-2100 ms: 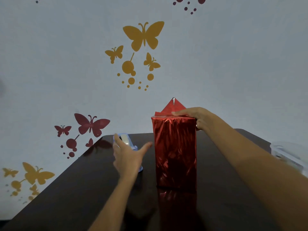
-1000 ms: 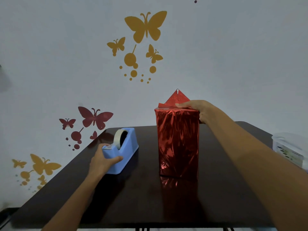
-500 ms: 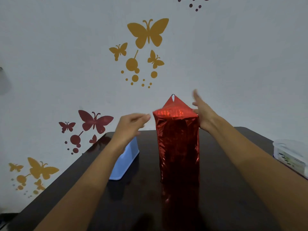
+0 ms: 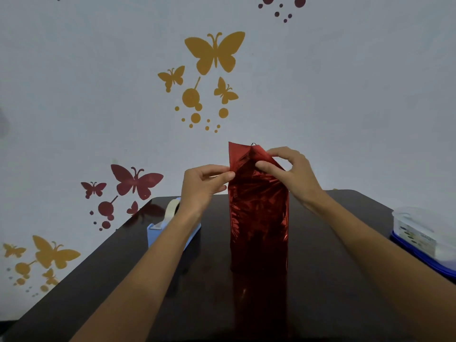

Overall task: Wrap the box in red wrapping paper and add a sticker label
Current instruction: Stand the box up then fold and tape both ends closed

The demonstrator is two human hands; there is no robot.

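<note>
The box (image 4: 257, 233), covered in shiny red wrapping paper (image 4: 259, 201), stands upright on its end near the middle of the dark desk (image 4: 333, 292). Its reflection shows on the glossy top in front of it. At the top the paper is not yet folded flat. A loose flap (image 4: 240, 156) rises above the box to a peak, with a straight left edge and a sloping right side.

My left grip (image 4: 202, 186) is closed in a pinch. Thumb and forefinger meet on the left edge of that flap, just above the box's top left corner, and the other fingers curl underneath. My right grip (image 4: 293, 174) has hold of the paper too. The thumb presses the front of the flap and the forefinger arches over the sloping right side. I cannot tell whether the fingers curled behind touch the paper. My forearms reach in on either side of the box.

Behind my left forearm sits a blue tape dispenser (image 4: 154, 234) with a pale roll of tape (image 4: 171, 211) upright in it, partly hidden by the arm and apart from the box. At the desk's right edge stands a clear plastic container (image 4: 419, 230), blue along its lower edge, well apart from the box. The pale wall behind carries a yellow butterfly sticker (image 4: 214, 53) and a dark red butterfly sticker (image 4: 135, 181) among smaller ones.
</note>
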